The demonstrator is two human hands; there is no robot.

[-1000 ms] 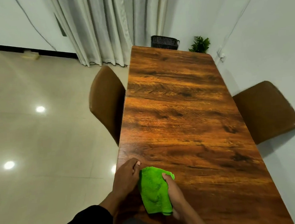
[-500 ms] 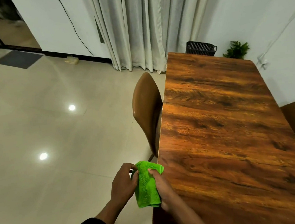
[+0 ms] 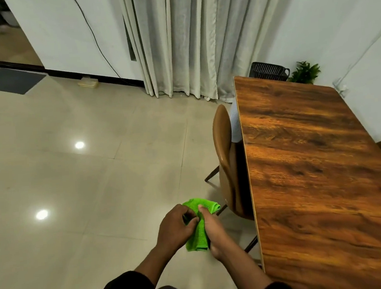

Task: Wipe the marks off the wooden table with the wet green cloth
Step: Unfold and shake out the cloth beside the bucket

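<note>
Both hands are on the cloth: left hand (image 3: 176,226) curled over it from the side, fingers pinching a fold, right hand (image 3: 212,229) clamped along the other edge with the thumb pressed on top. I'm reading that as a refold or a wring, not a wipe.

Green cloth (image 3: 197,224) is bunched between the two palms, hanging in the air above the tiled floor (image 3: 74,200), clear of the desk (image 3: 314,179) and off to its left, near the brown chair (image 3: 225,164).

Big change from a second ago: back then the cloth lay flat on the near corner of the desk with both hands beside it. Half a second ago it was already lifting off the edge. Now it's fully off the wood and the view has swung left, so the desk sits on the right side of my picture and much more floor and curtain (image 3: 187,41) shows.

What that means for the job: wiping is paused. Nothing is touching the surface. I can't pick out any marks on the dark grain from here, so I can't say how much is left. My guess is a fresh face of the cloth is being turned out before going back to the wood.
</note>
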